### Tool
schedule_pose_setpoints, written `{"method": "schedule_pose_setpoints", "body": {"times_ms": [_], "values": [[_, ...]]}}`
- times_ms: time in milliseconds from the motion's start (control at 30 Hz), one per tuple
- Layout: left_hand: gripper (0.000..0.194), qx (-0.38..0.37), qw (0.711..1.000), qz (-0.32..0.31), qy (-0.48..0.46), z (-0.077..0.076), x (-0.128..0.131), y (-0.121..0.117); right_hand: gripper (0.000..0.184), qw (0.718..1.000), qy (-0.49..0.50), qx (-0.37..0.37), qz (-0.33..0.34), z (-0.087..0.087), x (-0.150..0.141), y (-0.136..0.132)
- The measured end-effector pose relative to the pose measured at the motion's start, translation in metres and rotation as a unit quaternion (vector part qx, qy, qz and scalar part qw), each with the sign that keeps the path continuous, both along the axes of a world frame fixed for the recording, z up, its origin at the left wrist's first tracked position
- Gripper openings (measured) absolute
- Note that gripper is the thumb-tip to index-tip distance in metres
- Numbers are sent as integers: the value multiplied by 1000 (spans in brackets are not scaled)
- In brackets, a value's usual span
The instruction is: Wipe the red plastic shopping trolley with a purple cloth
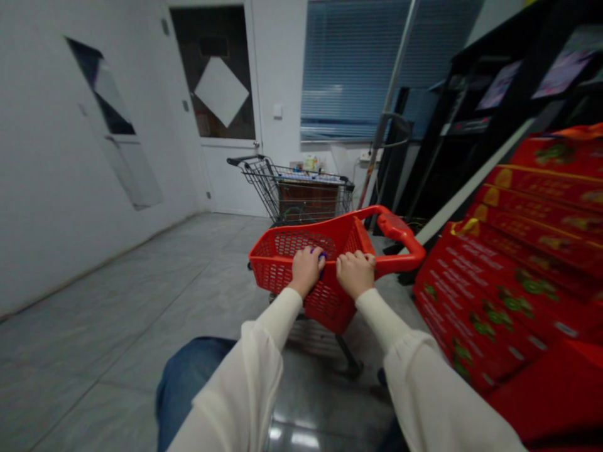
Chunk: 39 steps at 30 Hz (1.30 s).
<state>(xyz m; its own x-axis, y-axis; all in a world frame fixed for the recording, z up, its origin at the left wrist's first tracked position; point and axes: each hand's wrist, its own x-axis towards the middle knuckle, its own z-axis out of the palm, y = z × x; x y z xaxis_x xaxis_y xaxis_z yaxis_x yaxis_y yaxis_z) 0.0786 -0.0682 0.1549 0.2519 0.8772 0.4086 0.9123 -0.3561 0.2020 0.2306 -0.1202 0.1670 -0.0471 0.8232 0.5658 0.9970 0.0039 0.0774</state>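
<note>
A red plastic shopping trolley basket (325, 307) with a mesh wall stands on a small wheeled frame right in front of me. My left hand (306, 270) is curled over its near rim, and my right hand (355, 273) grips the same rim a little to the right. Between the hands, a small blue-purple object (321, 255) shows just past my left fingers; what it is cannot be made out. The basket's long red handle (400, 231) rises toward the right, with neither hand on it.
Stacked red printed cartons (494, 276) fill the right side, beside black shelving (471, 125). Ahead, a wire shopping cart (296, 188) stands before a window with blinds (353, 75). A white door (221, 107) is beyond, with a grey tiled floor (141, 282) to the left.
</note>
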Motion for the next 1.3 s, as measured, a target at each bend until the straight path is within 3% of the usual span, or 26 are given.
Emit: {"method": "schedule_pose_setpoints", "body": {"times_ms": [67, 200, 300, 500, 733, 833, 1000, 1167, 1300], "values": [[33, -3, 1000, -7, 5, 0, -4, 2, 38, 1000, -8, 6, -1, -1, 1, 0], [33, -22, 998, 62, 14, -2, -27, 8, 35, 1000, -6, 21, 3, -4, 4, 2], [33, -21, 996, 89, 8, -1, -24, 4, 35, 1000, 1, 30, 5, -5, 4, 3], [33, -1, 1000, -5, -11, 0, 7, -2, 33, 999, 1, 45, 15, -5, 7, 3], [33, -27, 998, 50, 16, 0, -28, 10, 33, 999, -4, 37, 16, -4, 6, 3], [33, -25, 999, 44, 15, 3, -12, 6, 33, 999, 2, 38, 19, -5, 2, 5], [33, -1, 1000, -28, -3, 4, 13, 1, 35, 999, 2, 35, 12, -4, -3, 4], [33, -23, 999, 15, 21, -2, -22, 16, 32, 998, -43, 27, 30, 8, 7, -11], [34, -28, 999, 28, 37, -3, -43, 23, 33, 996, -37, 80, -26, 17, 27, -25]]}}
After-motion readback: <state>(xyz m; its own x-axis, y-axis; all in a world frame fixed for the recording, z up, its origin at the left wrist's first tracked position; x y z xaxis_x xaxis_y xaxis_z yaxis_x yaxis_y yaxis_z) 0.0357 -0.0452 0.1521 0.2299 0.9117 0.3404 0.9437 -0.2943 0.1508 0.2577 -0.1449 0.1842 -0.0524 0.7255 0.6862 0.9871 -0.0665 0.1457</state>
